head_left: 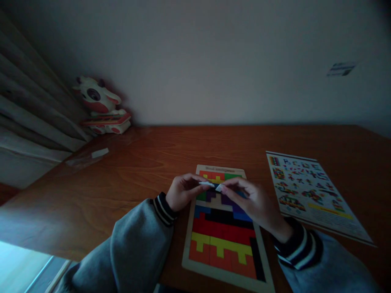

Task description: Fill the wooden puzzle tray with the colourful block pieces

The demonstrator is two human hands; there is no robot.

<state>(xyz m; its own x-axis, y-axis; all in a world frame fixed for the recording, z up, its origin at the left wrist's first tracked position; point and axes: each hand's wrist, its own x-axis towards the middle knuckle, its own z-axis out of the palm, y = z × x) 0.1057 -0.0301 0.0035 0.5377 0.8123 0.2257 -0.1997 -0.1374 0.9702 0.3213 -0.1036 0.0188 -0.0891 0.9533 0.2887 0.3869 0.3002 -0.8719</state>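
My left hand (185,190) is closed in a pinch on a small flat white piece (207,184). Pinched between thumb and fingers of my right hand (249,200) is another small white piece (219,187). The two pieces nearly meet tip to tip, a narrow gap between them. Both hands hover over the upper part of a wooden puzzle board (188,263) with a pale frame. Coloured interlocking blocks fill much of it: red, yellow, orange, black, blue, purple and green. My fingers hide part of its upper rows.
A printed sheet with colourful block pictures (311,191) lies on the brown wooden table (137,162), right of the board. A cow-shaped toy keyboard (105,108) stands at the back left by a curtain (36,106). Near it lies a clear plastic wrapper with a white label (100,153).
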